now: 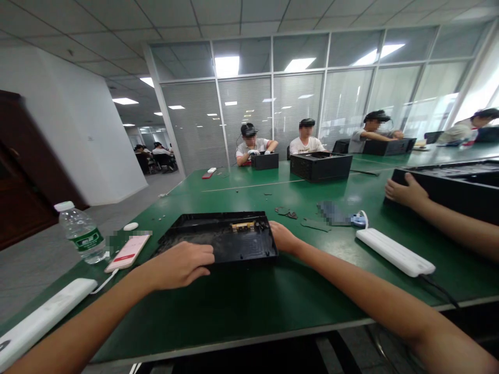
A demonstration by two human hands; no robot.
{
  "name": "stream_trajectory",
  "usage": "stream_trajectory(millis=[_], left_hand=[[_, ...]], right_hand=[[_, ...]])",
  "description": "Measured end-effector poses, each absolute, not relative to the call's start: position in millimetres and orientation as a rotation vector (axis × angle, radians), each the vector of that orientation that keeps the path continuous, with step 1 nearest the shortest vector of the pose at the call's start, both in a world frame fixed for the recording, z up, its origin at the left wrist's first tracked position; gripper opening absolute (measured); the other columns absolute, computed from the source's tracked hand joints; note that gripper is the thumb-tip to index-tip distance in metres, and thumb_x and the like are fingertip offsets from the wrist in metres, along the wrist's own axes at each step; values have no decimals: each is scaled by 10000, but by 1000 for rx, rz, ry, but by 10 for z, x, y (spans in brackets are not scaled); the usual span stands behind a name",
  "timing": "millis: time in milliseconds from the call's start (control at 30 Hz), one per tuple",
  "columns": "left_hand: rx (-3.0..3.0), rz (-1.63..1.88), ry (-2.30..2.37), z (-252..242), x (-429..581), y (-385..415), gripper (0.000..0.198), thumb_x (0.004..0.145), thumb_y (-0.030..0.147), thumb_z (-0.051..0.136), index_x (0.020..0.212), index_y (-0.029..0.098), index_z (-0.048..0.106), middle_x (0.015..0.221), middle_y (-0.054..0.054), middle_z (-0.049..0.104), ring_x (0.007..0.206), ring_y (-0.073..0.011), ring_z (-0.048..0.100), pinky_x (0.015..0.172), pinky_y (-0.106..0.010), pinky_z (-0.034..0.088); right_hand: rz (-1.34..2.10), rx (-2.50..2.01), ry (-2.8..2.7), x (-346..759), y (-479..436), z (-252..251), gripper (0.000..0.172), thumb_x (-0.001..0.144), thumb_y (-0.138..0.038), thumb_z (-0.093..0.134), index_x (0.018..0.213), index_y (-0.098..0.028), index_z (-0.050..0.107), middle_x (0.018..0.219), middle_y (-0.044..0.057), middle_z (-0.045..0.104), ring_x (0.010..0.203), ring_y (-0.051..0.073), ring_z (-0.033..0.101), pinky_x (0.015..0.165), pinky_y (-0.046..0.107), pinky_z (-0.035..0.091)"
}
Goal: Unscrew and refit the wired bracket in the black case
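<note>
A shallow black computer case panel (pixel 222 244) lies on the green table in front of me, its hollow side facing up. A small gold-coloured part (pixel 244 227) sits inside it near the far right. My left hand (pixel 185 265) is at the panel's near edge, fingers curled over the rim and thumb on the outer side. At the right end, my right hand (pixel 283 237) is closed on the panel's edge, its fingertips partly hidden behind the side wall.
A water bottle (pixel 83 234), a phone (pixel 128 252) and a white power strip (pixel 50 317) lie left. Dark scraps (pixel 286 212) and another power strip (pixel 395 252) are right. A co-worker's hand (pixel 407 192) touches a black case (pixel 456 189). Other people work across the table (pixel 241 317).
</note>
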State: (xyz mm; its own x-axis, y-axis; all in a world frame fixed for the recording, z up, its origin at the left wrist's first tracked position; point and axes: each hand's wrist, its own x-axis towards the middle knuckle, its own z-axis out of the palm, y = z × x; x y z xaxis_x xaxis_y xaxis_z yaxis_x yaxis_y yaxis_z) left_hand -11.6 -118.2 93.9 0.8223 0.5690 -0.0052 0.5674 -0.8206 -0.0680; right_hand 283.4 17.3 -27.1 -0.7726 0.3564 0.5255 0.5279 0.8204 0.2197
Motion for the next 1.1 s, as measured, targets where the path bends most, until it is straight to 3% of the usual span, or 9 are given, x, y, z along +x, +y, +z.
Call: stream_trajectory(millis=[100,300,533,733,867,933,1033,1100], left_hand=[[-2930,43,-959,742,-186,-1327,116,881,193,419,821,176,516,823,-11,519,764,-145,513,670,-248,363],[-2946,41,-1006,415,-224,-1338,118,880,172,413,802,176,501,826,-11,519,769,-146,510,665,-258,352],[-2938,112,-1017,311,-178,-1457,125,875,151,410,794,178,502,825,-8,528,770,-147,514,659,-263,344],[-2899,165,-1068,220,-152,-1358,115,859,192,453,795,183,548,828,-16,550,757,-150,543,644,-253,372],[-2942,117,-1141,282,-144,-1136,287,910,343,366,843,193,601,838,-25,577,786,-148,565,725,-249,403],[-2896,25,-1184,327,-124,-937,365,910,432,323,966,194,594,945,-45,584,889,-169,554,813,-270,396],[-2709,-120,-1272,320,-72,-520,570,817,581,414,1201,164,467,1218,-112,473,1116,-245,442,947,-336,330],[-2647,-94,-1346,240,-37,-235,684,756,622,474,1241,141,429,1265,-142,426,1157,-274,405,964,-348,318]], right_hand=[[-507,-713,-2540,3179,178,-289,330,818,-258,512,1109,-109,560,1173,141,554,1092,236,500,931,361,398],[-275,-880,-2381,3727,283,-311,322,876,-327,425,1145,-191,539,1122,89,598,1028,201,557,874,361,455],[73,-719,-2443,3283,208,-431,393,882,-335,408,1244,-193,463,1253,97,498,1137,188,478,938,341,409],[214,-631,-2485,3168,247,-469,384,905,-349,349,1220,-174,485,1207,101,533,1119,178,487,960,339,381],[157,-692,-2452,3213,319,-468,399,908,-365,321,1217,-173,485,1228,104,522,1166,188,449,979,362,356],[75,-750,-2395,3235,306,-425,386,907,-360,317,1186,-176,510,1205,104,539,1146,191,465,951,358,372],[-51,-878,-2345,3257,201,-312,364,904,-376,321,1034,-169,591,1024,103,625,964,187,563,821,313,416],[-103,-980,-2435,3249,90,-247,393,890,-437,341,890,-164,623,846,90,653,801,178,593,711,277,408]])
